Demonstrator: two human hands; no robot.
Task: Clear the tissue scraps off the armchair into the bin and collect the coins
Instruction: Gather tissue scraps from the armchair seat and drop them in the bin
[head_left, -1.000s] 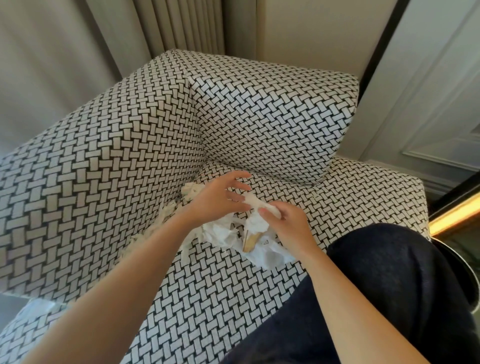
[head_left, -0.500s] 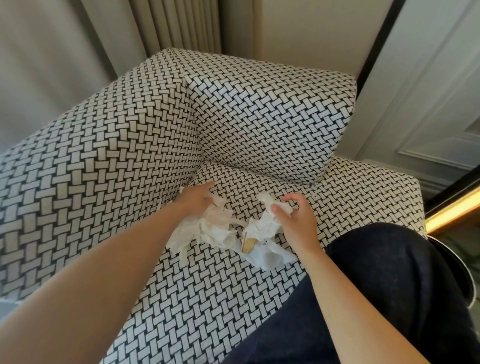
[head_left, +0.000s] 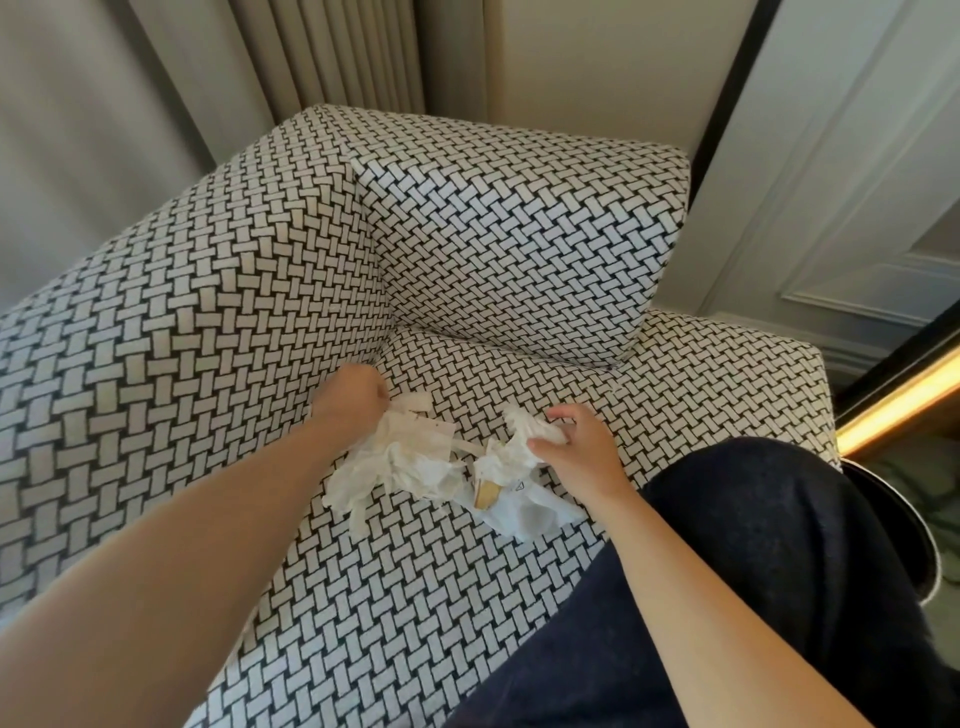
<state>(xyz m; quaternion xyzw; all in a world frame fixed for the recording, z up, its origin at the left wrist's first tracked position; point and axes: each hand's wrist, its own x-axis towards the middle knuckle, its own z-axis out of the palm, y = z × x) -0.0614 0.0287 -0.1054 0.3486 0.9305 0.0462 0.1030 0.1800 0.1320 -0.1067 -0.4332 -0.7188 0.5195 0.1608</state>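
Armchair in b/w basket-weave fabric is filling most of the view. Its seat is running toward the camera, w/ two thick padded sides meeting in a corner. A pleated curtain is hanging behind it at top left. A pale panelled wall is standing on the right, & a warm light strip is glowing at the right edge. A dark trouser leg is overlapping the seat's near right part. Beyond it a dark round bin w/ a pale rim is peeking out, mostly hidden.

Left hand is reaching near the seat corner w/ fingers curled under the palm. It is gripping the top of a crumpled tissue wad that is trailing down onto the seat. Right hand is sitting near it, thumb & fingertips bent in, pinching a smaller tissue scrap. Below that hand a white wrapper & a small tan piece are lying on the seat, touching the scrap. A thin tissue strand is stretching btwn wad & scrap.
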